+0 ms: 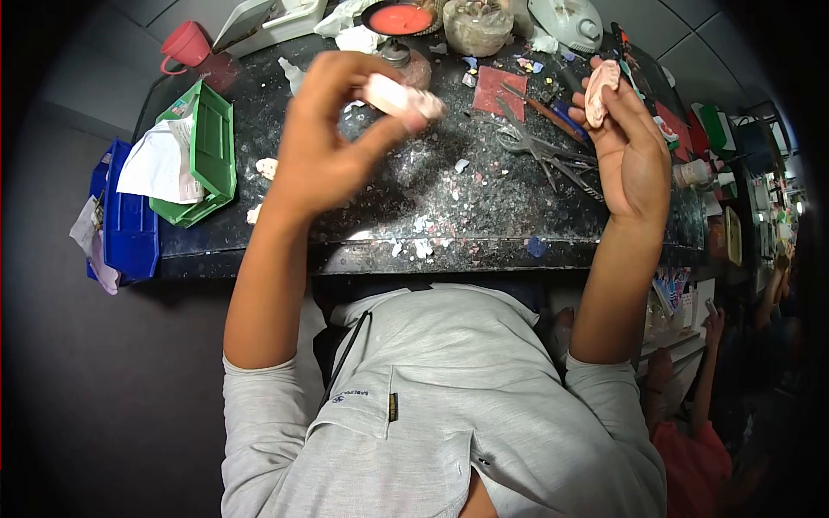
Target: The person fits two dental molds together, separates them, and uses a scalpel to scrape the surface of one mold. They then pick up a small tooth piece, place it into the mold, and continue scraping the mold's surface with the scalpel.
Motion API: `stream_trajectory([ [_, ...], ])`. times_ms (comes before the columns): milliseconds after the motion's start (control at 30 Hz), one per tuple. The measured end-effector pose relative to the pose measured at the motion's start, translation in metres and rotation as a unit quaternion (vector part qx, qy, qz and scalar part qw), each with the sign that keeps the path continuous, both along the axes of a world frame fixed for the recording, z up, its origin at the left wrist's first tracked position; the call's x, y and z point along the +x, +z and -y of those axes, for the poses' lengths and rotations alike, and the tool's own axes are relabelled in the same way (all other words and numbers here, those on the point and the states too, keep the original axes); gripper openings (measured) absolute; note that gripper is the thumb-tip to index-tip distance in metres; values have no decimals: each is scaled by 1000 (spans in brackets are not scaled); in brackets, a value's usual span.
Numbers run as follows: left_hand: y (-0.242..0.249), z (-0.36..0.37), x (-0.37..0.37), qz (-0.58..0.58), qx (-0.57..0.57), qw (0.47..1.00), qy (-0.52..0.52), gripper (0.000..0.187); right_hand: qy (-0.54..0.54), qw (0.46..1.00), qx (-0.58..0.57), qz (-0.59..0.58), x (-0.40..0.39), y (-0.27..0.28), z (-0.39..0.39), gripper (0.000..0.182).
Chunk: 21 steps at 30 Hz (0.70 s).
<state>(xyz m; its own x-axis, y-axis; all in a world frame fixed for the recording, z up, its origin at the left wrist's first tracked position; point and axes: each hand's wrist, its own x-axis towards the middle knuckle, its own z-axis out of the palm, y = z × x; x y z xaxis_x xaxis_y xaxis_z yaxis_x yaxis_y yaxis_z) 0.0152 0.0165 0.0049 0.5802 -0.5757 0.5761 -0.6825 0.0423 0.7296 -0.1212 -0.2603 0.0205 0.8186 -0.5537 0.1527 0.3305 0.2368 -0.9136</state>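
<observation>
Above the left part of the dark, speckled bench (363, 250), my left hand (332, 138) grips a pale pink-white cast (393, 95) between thumb and fingers, slightly blurred. My right hand (635, 155) is raised over the right side of the bench, its fingers around a pink curved dental-like piece (600, 91). Scissors and metal tools (540, 151) lie just left of my right hand. A flat red square sheet (498, 93) lies behind them. Two small pale pieces, one of them speckled (267, 167), rest beside my left forearm.
Green bin (214, 155) and blue bin (129, 220) stand at the left edge, near a pink mug (186, 45). At the back are a red-filled bowl (397, 17), a bag-lined container (477, 28) and a white device (570, 24). A co-worker's arm (708, 354) shows lower right.
</observation>
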Motion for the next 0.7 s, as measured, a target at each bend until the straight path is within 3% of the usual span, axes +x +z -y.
stream_trajectory([
  [100, 9, -10, 5, -146, -132, 980, 18, 34, 27, 996, -79, -31, -5, 3, -5, 39],
  [233, 9, -26, 15, -117, -27, 992, 35, 32, 57, 984, -162, -43, -4, 9, -14, 42],
  [300, 9, -24, 15, 5, 59, 996, 60, 40, 53, 984, -162, -44, -3, 15, -19, 38],
  [433, 17, -19, 3, 86, 152, 984, -30, 37, 69, 974, -204, -66, -2, 19, -26, 28],
  [533, 10, -13, -7, 37, 202, 967, -148, 37, 103, 963, -238, -77, 2, 22, -39, 25],
  [700, 8, -10, -4, 77, 225, 957, -165, 41, 179, 931, -308, -76, 20, 20, -58, 18],
])
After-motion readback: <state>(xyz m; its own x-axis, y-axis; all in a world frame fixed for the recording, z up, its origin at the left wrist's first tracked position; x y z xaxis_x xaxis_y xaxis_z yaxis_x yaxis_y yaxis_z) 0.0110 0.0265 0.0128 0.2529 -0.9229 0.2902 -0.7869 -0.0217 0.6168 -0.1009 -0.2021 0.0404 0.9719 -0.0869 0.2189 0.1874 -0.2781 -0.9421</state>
